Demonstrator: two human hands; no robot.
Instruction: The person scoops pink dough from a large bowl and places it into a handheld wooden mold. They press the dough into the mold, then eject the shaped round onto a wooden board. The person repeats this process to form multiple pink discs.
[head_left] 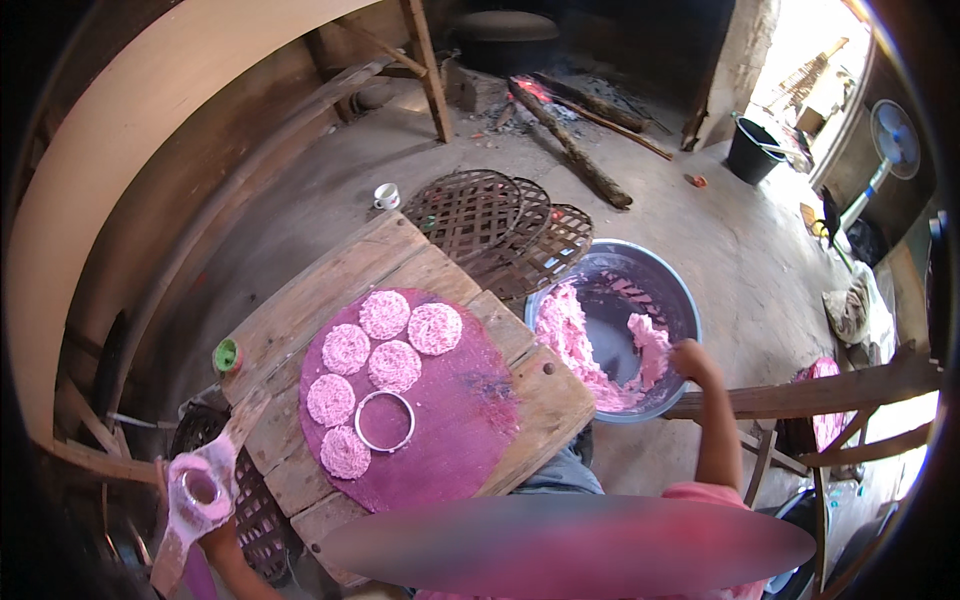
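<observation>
At the lower left, my left hand (218, 540) is wrapped round a wooden press (228, 455) with a round, pink-smeared opening in its middle. My right hand (690, 361) is over the right side of a large grey-blue basin (690, 300), its closed fingers against a lump of pink dough (650, 345). More dough lies along the basin's left wall. On the table, a round purple-pink board (450, 430) carries several round pink noodle cakes (395, 366). A white ring (412, 421) lies flat among them, with bare board inside it.
The low wooden table (290, 310) has a small green cup (228, 355) at its left edge. Round woven mats (470, 215) overlap beyond it, near a white mug (386, 196). Farther back are burning logs (570, 145), a black bucket (755, 150) and a fan (893, 140).
</observation>
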